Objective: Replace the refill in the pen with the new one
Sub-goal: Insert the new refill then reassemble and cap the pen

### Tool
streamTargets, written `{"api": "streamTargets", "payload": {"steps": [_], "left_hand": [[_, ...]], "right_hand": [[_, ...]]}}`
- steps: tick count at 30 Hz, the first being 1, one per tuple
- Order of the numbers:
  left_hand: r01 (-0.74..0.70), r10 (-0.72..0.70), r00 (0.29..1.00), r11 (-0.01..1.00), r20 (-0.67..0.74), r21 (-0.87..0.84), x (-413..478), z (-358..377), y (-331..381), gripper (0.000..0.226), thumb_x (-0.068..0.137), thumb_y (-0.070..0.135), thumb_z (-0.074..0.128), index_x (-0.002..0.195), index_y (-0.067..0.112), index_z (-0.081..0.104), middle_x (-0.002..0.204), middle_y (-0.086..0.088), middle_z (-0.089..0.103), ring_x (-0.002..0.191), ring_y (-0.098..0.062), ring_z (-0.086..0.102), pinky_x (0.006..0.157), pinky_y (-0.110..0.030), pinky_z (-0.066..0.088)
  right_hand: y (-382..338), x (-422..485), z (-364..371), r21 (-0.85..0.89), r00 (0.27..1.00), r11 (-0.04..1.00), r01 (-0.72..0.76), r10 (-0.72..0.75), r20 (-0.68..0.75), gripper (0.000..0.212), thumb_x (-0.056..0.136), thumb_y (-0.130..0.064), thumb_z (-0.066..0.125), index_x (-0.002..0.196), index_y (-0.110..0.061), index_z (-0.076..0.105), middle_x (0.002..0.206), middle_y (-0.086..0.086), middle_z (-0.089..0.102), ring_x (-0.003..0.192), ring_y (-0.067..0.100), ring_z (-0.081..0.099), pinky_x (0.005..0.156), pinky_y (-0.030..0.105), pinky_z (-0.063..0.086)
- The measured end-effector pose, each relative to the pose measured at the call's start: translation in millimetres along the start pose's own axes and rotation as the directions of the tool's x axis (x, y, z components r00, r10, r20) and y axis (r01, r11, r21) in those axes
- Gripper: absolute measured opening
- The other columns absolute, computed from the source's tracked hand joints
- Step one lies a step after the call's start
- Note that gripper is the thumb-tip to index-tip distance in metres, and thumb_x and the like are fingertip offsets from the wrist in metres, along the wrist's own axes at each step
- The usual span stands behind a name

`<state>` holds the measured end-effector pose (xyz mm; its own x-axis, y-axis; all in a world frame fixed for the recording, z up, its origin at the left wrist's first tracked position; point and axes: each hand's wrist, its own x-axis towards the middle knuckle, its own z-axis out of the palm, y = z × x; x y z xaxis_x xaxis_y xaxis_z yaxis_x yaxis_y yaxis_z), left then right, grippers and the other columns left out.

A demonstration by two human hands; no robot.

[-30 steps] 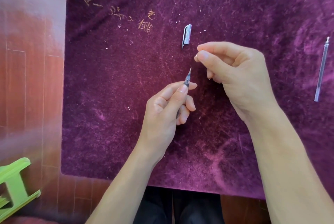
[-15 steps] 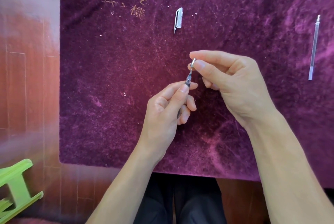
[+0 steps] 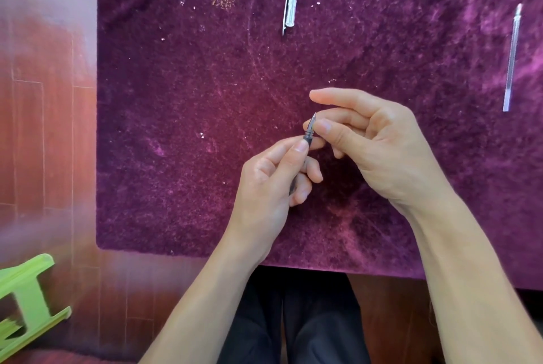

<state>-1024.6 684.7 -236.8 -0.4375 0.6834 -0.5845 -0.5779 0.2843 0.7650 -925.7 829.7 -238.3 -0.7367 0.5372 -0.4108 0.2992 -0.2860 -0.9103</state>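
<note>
My left hand point(image 3: 270, 187) grips a dark pen point(image 3: 309, 133) by its barrel, tip pointing up and away from me; most of the barrel is hidden in my fist. My right hand point(image 3: 382, 152) pinches the pen's silver tip cone point(image 3: 313, 122) between thumb and middle finger, index finger stretched out above it. A clear pen cap point(image 3: 289, 12) lies on the purple cloth point(image 3: 176, 128) at the back centre. A thin clear refill point(image 3: 512, 58) lies by itself on the cloth at the far right.
The purple cloth's front edge runs just behind my wrists, with my dark trousers below it. Red-brown wooden floor lies to the left. A green plastic stool point(image 3: 26, 299) stands at the lower left.
My right hand carried the small silver tip cone down onto the pen's front end and now pinches it there. My left hand kept hold of the barrel.
</note>
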Motion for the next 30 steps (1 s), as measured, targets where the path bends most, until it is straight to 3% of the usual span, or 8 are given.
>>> {"api": "streamTargets", "payload": {"steps": [9, 14, 21, 26, 30], "left_hand": [[-0.013, 0.013, 1.000, 0.999, 0.026, -0.032, -6.7, 0.5, 1.4, 0.034, 0.107, 0.023, 0.045, 0.118, 0.006, 0.071, 0.074, -0.001, 0.066, 0.048, -0.003, 0.047, 0.044, -0.009, 0.037], [-0.026, 0.027, 1.000, 0.999, 0.007, -0.026, -7.4, 1.1, 3.7, 0.032, 0.107, 0.021, 0.046, 0.117, 0.004, 0.071, 0.074, -0.003, 0.065, 0.047, -0.003, 0.047, 0.044, -0.010, 0.037], [-0.046, 0.046, 0.999, 0.999, -0.005, -0.014, -9.4, 4.6, 4.4, 0.029, 0.106, 0.022, 0.048, 0.115, 0.007, 0.072, 0.072, 0.000, 0.065, 0.047, -0.003, 0.048, 0.044, -0.011, 0.037], [-0.047, 0.048, 0.999, 0.999, 0.014, -0.025, -9.0, 5.9, 5.0, 0.032, 0.107, 0.021, 0.047, 0.119, 0.003, 0.070, 0.074, -0.002, 0.065, 0.049, -0.005, 0.048, 0.047, -0.013, 0.038], [-0.056, 0.056, 0.998, 0.998, 0.015, -0.014, -8.4, 6.9, 4.5, 0.031, 0.107, 0.019, 0.047, 0.113, -0.001, 0.070, 0.074, -0.001, 0.066, 0.048, -0.004, 0.048, 0.048, -0.014, 0.039]], "right_hand": [[0.5, -8.7, 3.9, 0.026, 0.998, 0.998, -0.056, 0.055, 0.028, 0.019, 0.105, -0.012, 0.066, 0.117, -0.019, 0.080, 0.082, -0.009, 0.081, 0.069, -0.006, 0.066, 0.065, 0.009, 0.049], [0.5, -11.0, 6.6, 0.049, 0.994, 0.994, -0.102, 0.101, 0.027, 0.016, 0.105, -0.021, 0.068, 0.105, -0.025, 0.083, 0.081, -0.008, 0.080, 0.067, 0.008, 0.047, 0.062, 0.014, 0.046], [2.0, -12.9, 8.6, 0.084, 0.997, 0.993, -0.081, 0.082, -0.004, 0.010, 0.102, -0.023, 0.072, 0.098, -0.021, 0.081, 0.083, -0.011, 0.078, 0.064, -0.005, 0.062, 0.066, 0.009, 0.049], [1.5, -15.1, 7.9, 0.113, 0.993, 0.987, -0.117, 0.118, 0.003, 0.022, 0.110, -0.027, 0.060, 0.114, -0.024, 0.082, 0.085, -0.009, 0.077, 0.068, 0.003, 0.051, 0.064, 0.015, 0.046], [0.1, -15.1, 9.4, 0.115, 0.994, 0.988, -0.106, 0.106, 0.002, 0.020, 0.107, -0.023, 0.063, 0.108, -0.024, 0.083, 0.084, -0.008, 0.076, 0.068, 0.005, 0.050, 0.062, 0.015, 0.046]]}}
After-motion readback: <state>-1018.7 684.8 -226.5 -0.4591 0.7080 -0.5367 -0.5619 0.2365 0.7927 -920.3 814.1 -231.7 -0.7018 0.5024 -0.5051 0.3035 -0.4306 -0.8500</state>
